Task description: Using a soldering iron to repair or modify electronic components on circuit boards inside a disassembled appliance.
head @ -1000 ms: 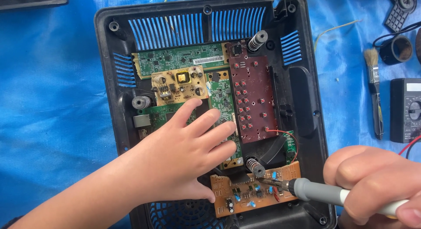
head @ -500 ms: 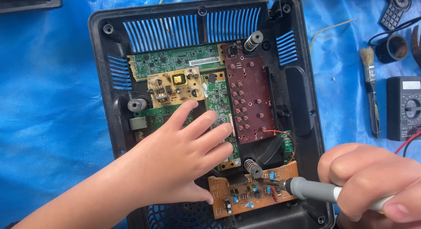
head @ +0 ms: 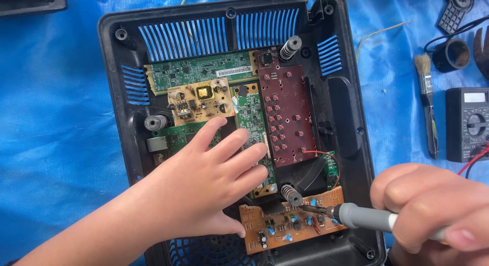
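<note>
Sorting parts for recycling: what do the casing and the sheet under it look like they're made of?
Casing: looks like moulded black plastic, matte, with thin vent slats and screw posts. Sheet: probably woven plastic tarpaulin, blue, creased, slightly shiny.

Paintbrush [head: 427, 100], black multimeter [head: 467, 124] and tape roll [head: 451, 54] on blue tarp [head: 51, 143], right of the casing.

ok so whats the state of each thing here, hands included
left hand: open, fingers spread, lying flat on the green circuit board
right hand: closed around the soldering iron
soldering iron: tip touching the orange circuit board
black casing: opened, boards exposed
paintbrush: lying unused on the blue tarp
multimeter: lying face up
</note>
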